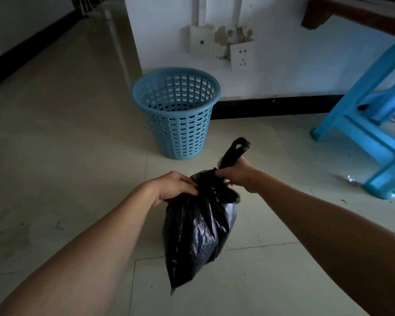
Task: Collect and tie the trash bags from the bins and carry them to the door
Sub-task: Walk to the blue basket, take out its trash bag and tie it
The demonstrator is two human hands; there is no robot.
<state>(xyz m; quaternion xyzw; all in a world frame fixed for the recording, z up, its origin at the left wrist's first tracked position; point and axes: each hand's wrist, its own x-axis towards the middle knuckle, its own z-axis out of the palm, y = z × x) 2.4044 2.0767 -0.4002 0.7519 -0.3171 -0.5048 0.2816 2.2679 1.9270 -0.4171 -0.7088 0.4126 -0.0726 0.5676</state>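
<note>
Black trash bag hangs center frame above the floor. Left hand pinches its gathered neck at 9 o'clock; right hand grips the handle strip at 1 o'clock. Blue bin at 12, stool at 2, wall socket beyond. No readable writing.

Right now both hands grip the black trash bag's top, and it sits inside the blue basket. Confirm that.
Not quite. The head view shows the black trash bag held outside the blue basket, nearer the camera. The left hand and right hand do grip its top.
</note>
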